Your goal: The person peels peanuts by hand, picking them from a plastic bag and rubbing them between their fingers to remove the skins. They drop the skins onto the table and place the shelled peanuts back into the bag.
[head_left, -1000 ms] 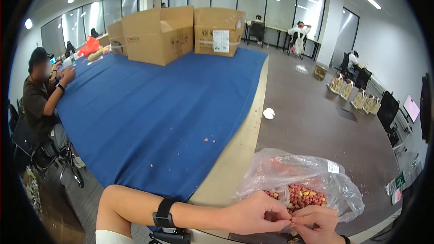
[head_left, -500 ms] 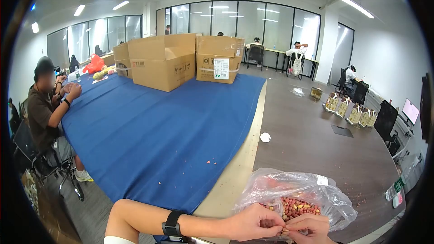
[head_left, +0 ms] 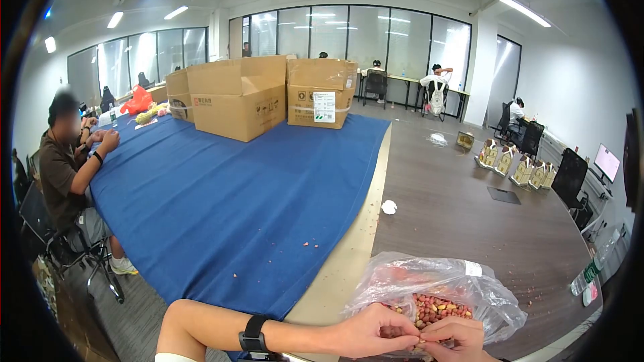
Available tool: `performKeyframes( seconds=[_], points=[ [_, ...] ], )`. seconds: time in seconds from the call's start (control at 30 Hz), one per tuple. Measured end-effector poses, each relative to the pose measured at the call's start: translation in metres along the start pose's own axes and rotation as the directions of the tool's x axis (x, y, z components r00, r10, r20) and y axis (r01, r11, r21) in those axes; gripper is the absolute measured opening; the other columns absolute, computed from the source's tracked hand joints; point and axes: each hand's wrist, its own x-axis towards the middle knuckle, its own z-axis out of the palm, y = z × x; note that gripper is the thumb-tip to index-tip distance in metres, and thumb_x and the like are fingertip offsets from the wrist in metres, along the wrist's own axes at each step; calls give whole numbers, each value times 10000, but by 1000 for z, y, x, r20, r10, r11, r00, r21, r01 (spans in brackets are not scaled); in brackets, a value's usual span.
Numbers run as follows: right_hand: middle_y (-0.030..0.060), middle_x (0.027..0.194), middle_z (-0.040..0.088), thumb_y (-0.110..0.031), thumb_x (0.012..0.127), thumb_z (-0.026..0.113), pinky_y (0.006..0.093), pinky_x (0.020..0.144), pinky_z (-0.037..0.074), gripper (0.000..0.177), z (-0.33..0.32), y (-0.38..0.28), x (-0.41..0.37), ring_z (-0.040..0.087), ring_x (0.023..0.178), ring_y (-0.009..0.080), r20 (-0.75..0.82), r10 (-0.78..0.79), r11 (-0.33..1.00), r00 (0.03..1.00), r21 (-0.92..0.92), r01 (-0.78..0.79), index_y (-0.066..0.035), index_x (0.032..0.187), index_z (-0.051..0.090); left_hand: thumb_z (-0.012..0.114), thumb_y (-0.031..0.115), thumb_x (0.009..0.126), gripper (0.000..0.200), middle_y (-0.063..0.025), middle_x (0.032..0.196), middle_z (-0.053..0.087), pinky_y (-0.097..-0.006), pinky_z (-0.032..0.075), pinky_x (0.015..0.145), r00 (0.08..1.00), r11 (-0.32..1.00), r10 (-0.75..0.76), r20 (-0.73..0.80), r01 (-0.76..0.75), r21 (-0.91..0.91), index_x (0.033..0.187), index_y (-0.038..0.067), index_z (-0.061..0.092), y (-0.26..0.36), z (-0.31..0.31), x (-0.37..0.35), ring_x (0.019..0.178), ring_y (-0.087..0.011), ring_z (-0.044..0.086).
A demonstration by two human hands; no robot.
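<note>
A clear plastic bag (head_left: 493, 298) lies open near the table's front edge, with many red and yellowish peanuts (head_left: 439, 310) inside. My left hand (head_left: 377, 330) reaches in front of the bag, thumb and forefinger pinched on a small peanut (head_left: 421, 340). My right hand (head_left: 458, 336) meets it from the right, its fingertips pinched on the same small piece. Both hands nearly touch, just in front of the peanuts. A black band circles my left wrist.
A blue cloth (head_left: 248, 208) with crumbs covers the left table. Cardboard boxes (head_left: 238, 104) stand at its back. A co-worker (head_left: 70, 161) sits at left. A white crumpled tissue (head_left: 389, 207), a bottle (head_left: 590, 271) and small patterned boxes (head_left: 522, 171) are on the brown table.
The camera view has shifted slightly. Both hands remain together in front of the bag, with only small finger movement.
</note>
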Motion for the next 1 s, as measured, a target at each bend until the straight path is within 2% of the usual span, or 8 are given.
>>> performKeyframes(
  seconds=[0.3,0.37,0.47,0.53,0.63,0.7,0.8,1.0],
  points=[
    [147,880,713,94,747,765,325,679,548,196,-1,-1,0,698,770,256,12,22,1000,1000,8,-22,8,907,691,716,120,906,123,-20,775,713,-225,468,577,1000,1000,-13,1,13,27,955,11,744,-3,-2,1,664,-44,593],
    [148,881,712,97,747,762,324,676,547,199,-1,-2,0,697,767,258,13,30,1000,999,5,-30,9,910,691,688,132,933,160,12,735,646,-217,420,563,998,998,32,51,-30,-47,1011,-3,721,-12,-1,5,632,-19,517],
    [149,910,710,108,757,743,327,706,545,193,-2,3,0,694,802,262,20,78,996,997,30,-78,12,917,697,693,118,927,131,22,731,641,-212,415,562,997,998,49,61,-45,-53,989,5,717,-23,-1,6,626,-18,499],
    [124,838,734,53,714,788,302,638,566,185,1,15,-3,713,717,221,-27,-27,994,999,-104,24,-12,866,706,694,111,925,109,29,725,635,-212,415,562,999,997,17,35,-14,-79,969,14,715,-11,0,2,632,-15,499],
    [120,881,738,89,726,784,290,651,579,201,-3,17,0,714,754,216,11,-16,1000,1000,-9,16,10,897,712,707,91,914,60,41,735,637,-210,431,569,999,998,-32,24,33,-52,935,35,701,-1,-5,2,665,-8,524],
    [112,880,735,95,729,789,288,649,578,220,-3,14,1,710,762,206,12,-2,1000,1000,4,2,14,919,712,733,63,885,85,31,785,669,-192,431,551,999,988,-37,14,39,-146,948,44,679,3,-6,2,644,1,540],
    [117,893,730,104,738,786,278,629,581,239,-5,16,1,711,770,195,19,8,999,1000,53,-9,23,953,719,739,54,894,99,-3,827,697,-200,449,550,999,1000,8,48,-7,-13,986,29,716,3,-9,4,690,-31,600],
    [128,922,723,107,746,780,271,633,596,244,-4,18,0,710,782,188,50,15,995,999,93,-20,31,971,722,724,49,900,114,-43,853,722,-217,468,537,994,995,94,47,-93,-27,1009,17,724,-1,-8,4,677,-63,633]
  ],
)
